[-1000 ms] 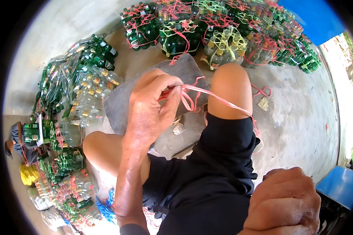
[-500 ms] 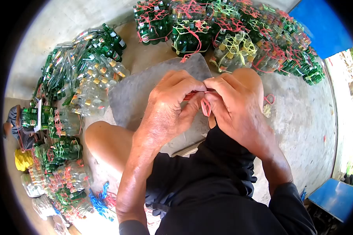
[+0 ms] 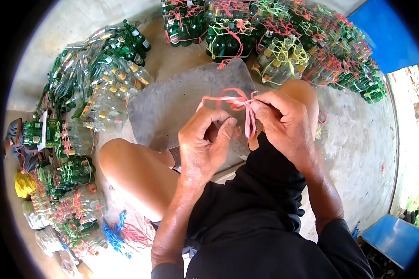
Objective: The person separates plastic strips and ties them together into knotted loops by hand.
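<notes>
Pinkish-red plastic twine (image 3: 239, 101) is stretched between my hands, gathered into a knot with loops and a doubled length hanging down. My right hand (image 3: 284, 122) pinches it by the knot, thumb against the bent index finger. My left hand (image 3: 204, 144) is curled, thumb and index finger nearly together; one strand of the twine runs up from behind its knuckles toward the knot. The exact grip inside the left fingers is partly hidden. Both hands are above a flat grey slab (image 3: 172, 104) on the floor, between my bent knees.
Bundles of bottles (image 3: 230, 44) tied with red and yellow twine line the back and right. Loose bottles (image 3: 109, 100) lie piled at the left, with more tied bundles (image 3: 81, 204) below. Blue and red twine (image 3: 118, 235) lies by my left knee. A blue panel (image 3: 393, 237) is at lower right.
My hands have moved apart, the left one down and the right one slightly to the right. The knotted, looped twine now shows between them, where before it was mostly hidden in the fingers.
</notes>
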Demonstrator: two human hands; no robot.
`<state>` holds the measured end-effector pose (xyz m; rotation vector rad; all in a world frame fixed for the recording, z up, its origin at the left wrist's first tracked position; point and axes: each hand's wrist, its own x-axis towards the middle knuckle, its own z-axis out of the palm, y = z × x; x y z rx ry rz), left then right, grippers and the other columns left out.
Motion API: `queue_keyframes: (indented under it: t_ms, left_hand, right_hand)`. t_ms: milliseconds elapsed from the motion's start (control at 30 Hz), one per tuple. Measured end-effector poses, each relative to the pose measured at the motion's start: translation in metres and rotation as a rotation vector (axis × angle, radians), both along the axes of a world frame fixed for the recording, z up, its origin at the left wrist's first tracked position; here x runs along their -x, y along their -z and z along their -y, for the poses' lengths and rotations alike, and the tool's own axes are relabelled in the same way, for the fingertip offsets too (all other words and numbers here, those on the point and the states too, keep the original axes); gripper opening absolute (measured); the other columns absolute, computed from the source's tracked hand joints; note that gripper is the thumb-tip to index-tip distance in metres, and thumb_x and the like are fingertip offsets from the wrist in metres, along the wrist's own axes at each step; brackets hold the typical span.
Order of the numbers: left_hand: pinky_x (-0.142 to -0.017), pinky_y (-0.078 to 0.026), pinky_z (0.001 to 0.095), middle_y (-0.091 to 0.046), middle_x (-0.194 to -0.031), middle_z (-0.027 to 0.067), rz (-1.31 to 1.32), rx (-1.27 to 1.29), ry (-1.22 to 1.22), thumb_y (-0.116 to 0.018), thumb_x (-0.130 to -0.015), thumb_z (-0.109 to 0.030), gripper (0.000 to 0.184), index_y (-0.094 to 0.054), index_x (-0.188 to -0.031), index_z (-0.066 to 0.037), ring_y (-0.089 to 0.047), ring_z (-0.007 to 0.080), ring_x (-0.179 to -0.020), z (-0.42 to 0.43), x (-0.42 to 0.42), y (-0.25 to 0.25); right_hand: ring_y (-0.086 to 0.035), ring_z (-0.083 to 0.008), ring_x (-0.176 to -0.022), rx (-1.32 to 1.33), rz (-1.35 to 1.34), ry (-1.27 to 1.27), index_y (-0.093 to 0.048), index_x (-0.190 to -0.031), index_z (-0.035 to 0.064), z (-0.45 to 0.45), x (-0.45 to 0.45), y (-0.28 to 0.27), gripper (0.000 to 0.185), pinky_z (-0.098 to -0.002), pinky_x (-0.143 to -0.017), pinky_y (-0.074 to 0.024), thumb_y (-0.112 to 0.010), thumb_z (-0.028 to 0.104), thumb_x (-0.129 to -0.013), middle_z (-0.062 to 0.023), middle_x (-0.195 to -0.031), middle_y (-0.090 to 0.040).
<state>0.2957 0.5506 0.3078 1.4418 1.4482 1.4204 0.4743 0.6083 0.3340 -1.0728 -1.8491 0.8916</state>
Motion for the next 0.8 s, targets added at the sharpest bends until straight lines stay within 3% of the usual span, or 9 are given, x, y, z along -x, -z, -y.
queue_keyframes:
  t_ms: [100, 200, 300, 400, 433, 700, 800]
  left_hand:
    - [-0.064, -0.048, 0.0206, -0.068, -0.087, -0.0002, 0.057, 0.092, -0.015, -0.074, -0.097, -0.007, 0.010, -0.071, -0.103, 0.001, -0.057, 0.0035, -0.073, -0.003, 0.001, 0.023]
    - [-0.068, -0.052, 0.0223, -0.070, -0.089, 0.0021, 0.105, 0.074, 0.038, -0.071, -0.098, -0.005, 0.013, -0.071, -0.108, 0.004, -0.061, 0.0048, -0.078, -0.004, 0.002, 0.023]
    - [-0.067, -0.051, 0.0234, -0.071, -0.090, 0.0045, 0.316, 0.056, 0.080, -0.069, -0.101, -0.008, 0.017, -0.071, -0.112, 0.005, -0.061, 0.0064, -0.079, -0.007, -0.006, 0.021]
    - [-0.068, -0.050, 0.0246, -0.073, -0.092, 0.0063, 0.559, 0.218, 0.156, -0.066, -0.103, -0.014, 0.023, -0.071, -0.114, 0.005, -0.061, 0.0080, -0.078, -0.006, -0.003, 0.014]
    - [-0.067, -0.048, 0.0249, -0.074, -0.093, 0.0066, 0.521, 0.243, 0.171, -0.065, -0.104, -0.019, 0.027, -0.071, -0.117, 0.005, -0.059, 0.0084, -0.075, -0.005, -0.001, 0.015]
    - [-0.067, -0.047, 0.0242, -0.075, -0.091, 0.0064, 0.643, 0.219, 0.128, -0.068, -0.101, -0.013, 0.019, -0.074, -0.111, 0.003, -0.058, 0.0080, -0.074, -0.004, -0.004, 0.024]
    - [-0.067, -0.047, 0.0242, -0.074, -0.090, 0.0068, 0.691, 0.242, 0.143, -0.068, -0.101, -0.012, 0.018, -0.074, -0.109, 0.002, -0.060, 0.0088, -0.075, -0.003, 0.000, 0.025]
  right_hand:
    - [-0.058, -0.0144, -0.065, -0.013, -0.007, 0.006, -0.069, -0.098, -0.0036, -0.001, 0.001, 0.006, 0.006, -0.0292, -0.059, -0.0462, -0.066, 0.001, -0.097, -0.0104, -0.080, -0.064]
    - [-0.057, -0.0125, -0.066, 0.021, -0.031, 0.008, -0.069, -0.098, -0.0036, 0.000, 0.002, 0.009, 0.006, -0.0286, -0.059, -0.0454, -0.066, 0.002, -0.098, -0.0104, -0.080, -0.064]
    - [-0.056, -0.0133, -0.064, -0.012, -0.007, 0.004, -0.069, -0.099, -0.0029, 0.000, 0.000, 0.013, 0.005, -0.0282, -0.058, -0.0446, -0.067, 0.001, -0.096, -0.0102, -0.079, -0.064]
    - [-0.056, -0.0147, -0.063, -0.100, 0.060, -0.017, -0.071, -0.100, -0.0015, 0.002, 0.002, 0.007, 0.006, -0.0285, -0.057, -0.0441, -0.069, 0.000, -0.094, -0.0100, -0.079, -0.062]
    - [-0.056, -0.0151, -0.062, -0.106, 0.069, -0.023, -0.071, -0.101, -0.0009, 0.005, 0.002, 0.008, 0.008, -0.0286, -0.056, -0.0441, -0.069, -0.001, -0.093, -0.0099, -0.079, -0.061]
    - [-0.058, -0.0136, -0.064, -0.220, 0.077, -0.075, -0.071, -0.106, 0.0002, 0.015, 0.004, 0.021, 0.012, -0.0287, -0.056, -0.0451, -0.070, 0.003, -0.094, -0.0085, -0.080, -0.061]
    - [-0.059, -0.0095, -0.068, 0.139, -0.064, -0.067, -0.070, -0.103, -0.0022, 0.021, 0.003, 0.019, 0.013, -0.0277, -0.058, -0.0470, -0.067, 0.010, -0.099, -0.0054, -0.080, -0.064]
